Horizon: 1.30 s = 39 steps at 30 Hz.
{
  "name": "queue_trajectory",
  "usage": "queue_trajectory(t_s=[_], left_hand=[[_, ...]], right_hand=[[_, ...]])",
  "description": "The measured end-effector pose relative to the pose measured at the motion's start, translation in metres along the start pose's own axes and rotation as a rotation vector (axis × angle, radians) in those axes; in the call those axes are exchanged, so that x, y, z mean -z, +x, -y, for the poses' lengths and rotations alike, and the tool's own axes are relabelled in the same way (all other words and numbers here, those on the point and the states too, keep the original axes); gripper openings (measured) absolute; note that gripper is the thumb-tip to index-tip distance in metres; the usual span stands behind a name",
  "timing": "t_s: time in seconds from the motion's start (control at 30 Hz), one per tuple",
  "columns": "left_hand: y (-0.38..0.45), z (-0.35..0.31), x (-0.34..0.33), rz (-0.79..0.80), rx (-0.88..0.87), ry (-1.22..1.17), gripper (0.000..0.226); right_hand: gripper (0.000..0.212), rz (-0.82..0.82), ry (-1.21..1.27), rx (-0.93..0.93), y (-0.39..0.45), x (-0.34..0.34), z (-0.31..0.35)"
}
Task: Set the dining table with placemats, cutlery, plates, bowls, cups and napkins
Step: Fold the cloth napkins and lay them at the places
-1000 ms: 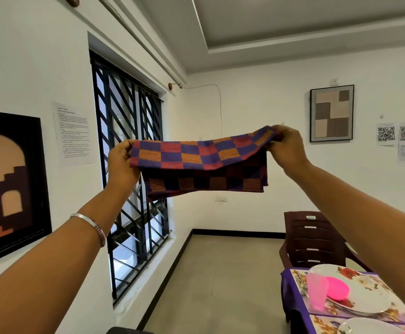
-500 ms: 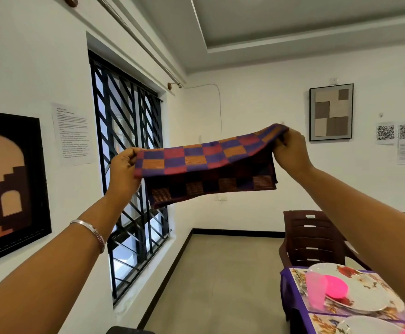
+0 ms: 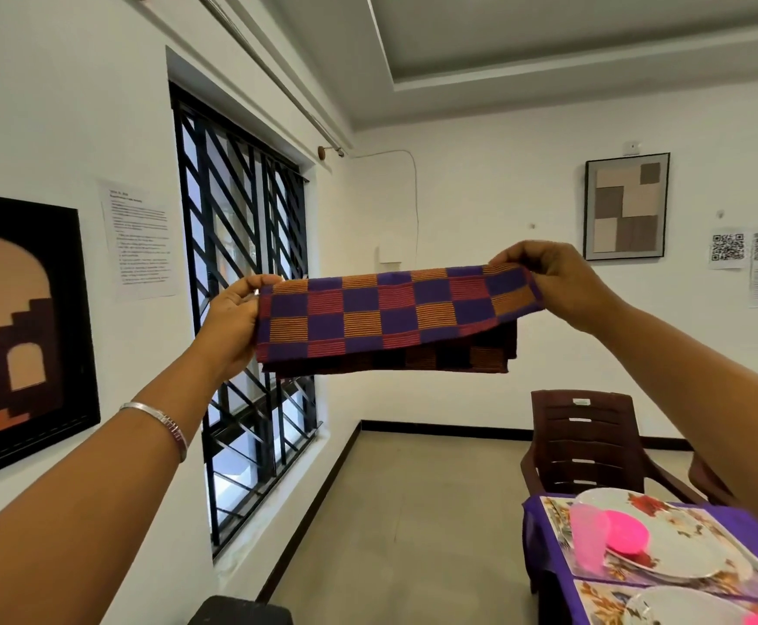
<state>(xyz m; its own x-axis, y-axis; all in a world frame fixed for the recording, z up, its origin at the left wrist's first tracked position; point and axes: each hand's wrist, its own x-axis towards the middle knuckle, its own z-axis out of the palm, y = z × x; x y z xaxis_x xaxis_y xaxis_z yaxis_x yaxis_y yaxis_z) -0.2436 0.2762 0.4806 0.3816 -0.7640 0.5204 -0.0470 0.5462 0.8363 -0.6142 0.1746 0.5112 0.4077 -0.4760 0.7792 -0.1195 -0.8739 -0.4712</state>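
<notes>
I hold a checked napkin, purple, orange and red, stretched out in the air at chest height and folded over on itself. My left hand pinches its left edge and my right hand pinches its right edge. Low at the right is the corner of the dining table under a purple cloth. On it lies a floral placemat with a white plate, a pink bowl and a pink cup. A second white plate shows at the bottom edge.
A dark brown plastic chair stands behind the table's far end. A barred window and a framed picture are on the left wall. A dark chair back pokes up at the bottom. Tiled floor lies between wall and table.
The napkin has come down and tipped flatter, its top layer now facing up toward me. Both hands lowered with it and kept their grip.
</notes>
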Motion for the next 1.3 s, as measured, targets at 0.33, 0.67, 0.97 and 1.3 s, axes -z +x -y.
queue_trajectory(t_s=[0.33, 0.67, 0.97, 1.3], left_hand=[[0.004, 0.001, 0.006, 0.004, 0.153, -0.1, 0.023], [0.001, -0.007, -0.012, 0.05, 0.129, -0.123, 0.022], [-0.001, -0.026, -0.041, 0.118, 0.141, 0.031, 0.021], [-0.003, -0.032, -0.049, 0.168, 0.195, 0.114, 0.022]], right_hand=[[0.037, 0.16, 0.102, 0.011, -0.017, 0.005, 0.017], [0.043, 0.147, -0.063, -0.081, -0.026, 0.001, 0.008], [0.067, 0.722, -0.519, -0.074, -0.034, -0.027, 0.01], [0.031, 0.644, -0.145, -0.238, -0.047, -0.058, 0.014]])
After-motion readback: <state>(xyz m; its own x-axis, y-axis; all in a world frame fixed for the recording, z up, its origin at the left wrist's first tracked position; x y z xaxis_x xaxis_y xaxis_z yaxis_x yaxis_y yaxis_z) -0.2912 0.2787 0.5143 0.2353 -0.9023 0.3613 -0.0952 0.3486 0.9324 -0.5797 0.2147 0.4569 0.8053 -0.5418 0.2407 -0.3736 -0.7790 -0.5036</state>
